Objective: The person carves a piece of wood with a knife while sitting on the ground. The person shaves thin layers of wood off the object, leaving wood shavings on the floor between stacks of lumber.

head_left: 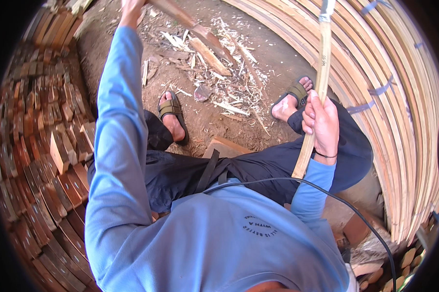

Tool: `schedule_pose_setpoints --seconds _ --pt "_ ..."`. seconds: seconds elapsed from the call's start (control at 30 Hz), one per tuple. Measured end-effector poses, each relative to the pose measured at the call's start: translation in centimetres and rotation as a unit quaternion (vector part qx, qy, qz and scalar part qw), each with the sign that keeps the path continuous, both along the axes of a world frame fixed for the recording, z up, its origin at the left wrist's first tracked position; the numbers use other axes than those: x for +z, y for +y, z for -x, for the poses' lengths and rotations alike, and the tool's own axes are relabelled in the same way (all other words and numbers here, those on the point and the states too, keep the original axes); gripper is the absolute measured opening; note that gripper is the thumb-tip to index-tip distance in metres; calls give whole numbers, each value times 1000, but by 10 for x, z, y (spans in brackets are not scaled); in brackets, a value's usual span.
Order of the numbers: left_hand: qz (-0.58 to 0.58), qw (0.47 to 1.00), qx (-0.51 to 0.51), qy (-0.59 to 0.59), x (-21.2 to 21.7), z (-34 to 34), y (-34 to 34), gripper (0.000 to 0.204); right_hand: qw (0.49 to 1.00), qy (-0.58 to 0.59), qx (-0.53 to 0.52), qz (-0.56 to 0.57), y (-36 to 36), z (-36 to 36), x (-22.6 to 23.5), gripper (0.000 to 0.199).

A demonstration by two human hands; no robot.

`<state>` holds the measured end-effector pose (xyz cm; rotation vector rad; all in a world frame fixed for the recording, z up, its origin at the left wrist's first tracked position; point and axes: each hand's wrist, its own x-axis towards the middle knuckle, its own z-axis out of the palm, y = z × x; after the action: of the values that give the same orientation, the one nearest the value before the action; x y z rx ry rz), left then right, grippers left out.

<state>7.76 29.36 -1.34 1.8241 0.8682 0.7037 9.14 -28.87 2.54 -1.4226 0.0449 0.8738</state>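
Note:
My right hand [320, 121] is closed around the pale wooden handle of a tool [321, 63] in front of my right thigh. The handle runs up to a light metallic part at the upper edge; the rest of its head is out of view. At the upper left, my left hand [131, 10] is partly cut off by the edge. Its fingers are closed by the end of a brown wooden strip [183, 20], which slants down to the right, blurred, over the ground. Beneath it lies an offcut of wood [209, 56] among pale shavings [236, 90].
Stacked brown wood blocks [44, 160] rise close to my left. Long bundled strips [375, 63], tied with bands, curve along the right. My sandalled feet stand on the dirt floor [112, 63]. A black cable [346, 199] crosses my lap. A wood block [227, 147] lies between my legs.

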Motion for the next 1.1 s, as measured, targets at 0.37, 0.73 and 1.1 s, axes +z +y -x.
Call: schedule_pose_setpoints --seconds 0.37,0.73,1.1 --pt "-66 972 226 6 -72 103 -22 71 999 3 21 37 7 6 -3 25" --pt "109 957 184 -196 -63 146 -88 39 994 -13 58 89 13 10 -15 24" --pt "140 927 169 -303 -70 139 -94 17 961 -119 133 212 15 14 -47 34"
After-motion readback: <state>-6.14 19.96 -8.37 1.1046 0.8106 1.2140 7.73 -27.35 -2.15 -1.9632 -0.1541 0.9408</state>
